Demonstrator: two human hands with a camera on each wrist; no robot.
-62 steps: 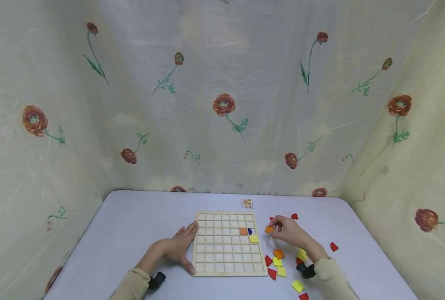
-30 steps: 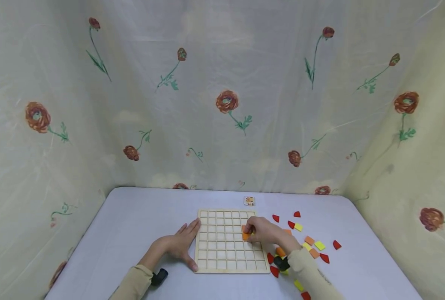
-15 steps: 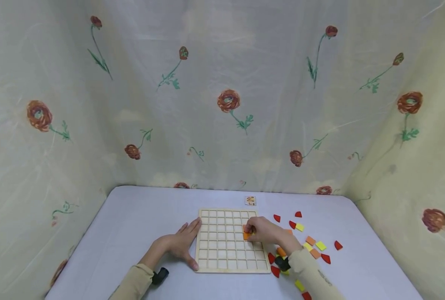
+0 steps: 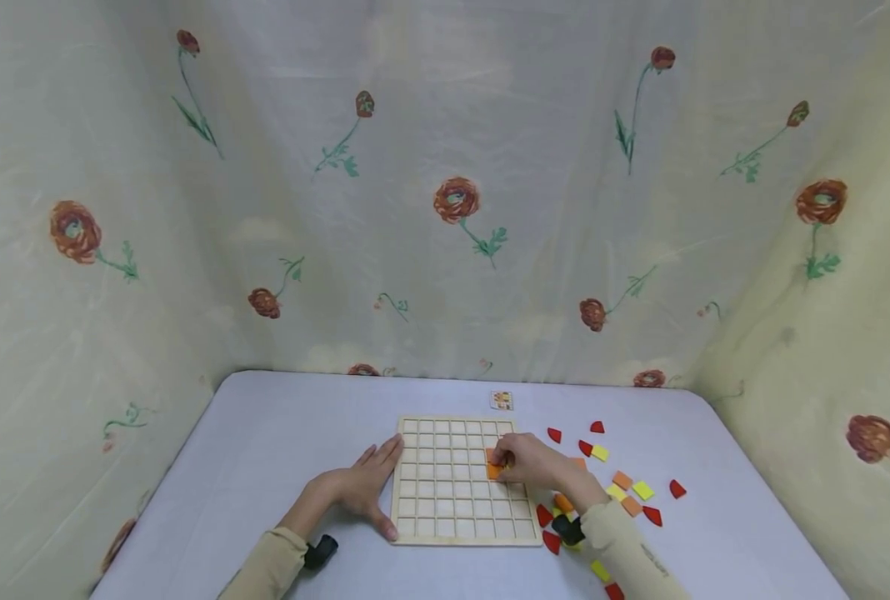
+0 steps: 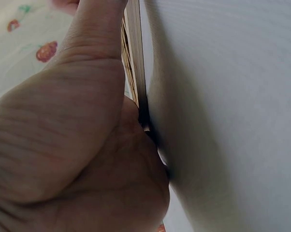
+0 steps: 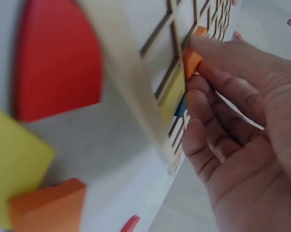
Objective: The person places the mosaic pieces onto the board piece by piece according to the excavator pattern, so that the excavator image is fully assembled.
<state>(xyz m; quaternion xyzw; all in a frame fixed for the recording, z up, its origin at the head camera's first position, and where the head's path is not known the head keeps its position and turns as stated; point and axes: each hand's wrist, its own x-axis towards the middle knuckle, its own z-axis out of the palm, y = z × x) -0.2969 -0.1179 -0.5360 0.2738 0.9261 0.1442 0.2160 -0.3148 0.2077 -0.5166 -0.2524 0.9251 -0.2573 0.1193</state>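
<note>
A pale wooden grid board (image 4: 467, 545) lies on the white table. My left hand (image 4: 361, 492) rests along its left edge, fingers straight and thumb spread toward the near corner. At the board's right side, my right hand (image 4: 531, 462) pinches an orange tile (image 6: 192, 63) in a cell, thumb on its near side. Just beyond it sits another orange tile (image 4: 490, 454). The right wrist view shows a yellow tile (image 6: 172, 96) and a blue piece (image 6: 180, 107) on the board beside my fingers; the hand mostly hides them in the head view.
Red, yellow and orange pieces lie scattered right of the board, among them a red quarter-round (image 4: 677, 488) and a yellow tile (image 4: 643, 490). Some sit under my right wrist. A small patterned card (image 4: 501, 400) lies behind the board. Floral curtains surround the table.
My right hand has brought the orange tile from the table at the right leftward onto the board, and has stayed there for the last second. My left hand keeps its place.
</note>
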